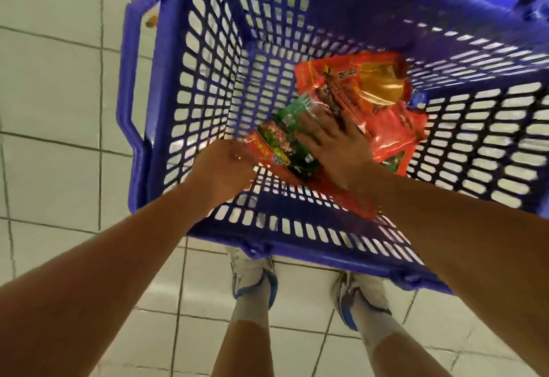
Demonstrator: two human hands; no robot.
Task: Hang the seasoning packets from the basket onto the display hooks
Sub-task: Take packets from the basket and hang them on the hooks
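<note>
Both arms stretched down into the blue basket [154, 85], left hand [225, 165] gripping a green packet's [285, 142] edge, right hand [335, 144] spread flat over it, red packets [386, 127] beside.

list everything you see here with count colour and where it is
basket: one, blue-purple plastic lattice, on the tiled floor ahead of the feet
green packet: one, green with red edge, inside the basket under both hands
red packets: count unclear, red and gold, inside the basket beyond the right hand
floor: pale tiles, dark grout
shoes: two, white and blue, near the basket's near edge
left hand: at the green packet's near end, grip hidden
right hand: fingers spread over the packets
</note>
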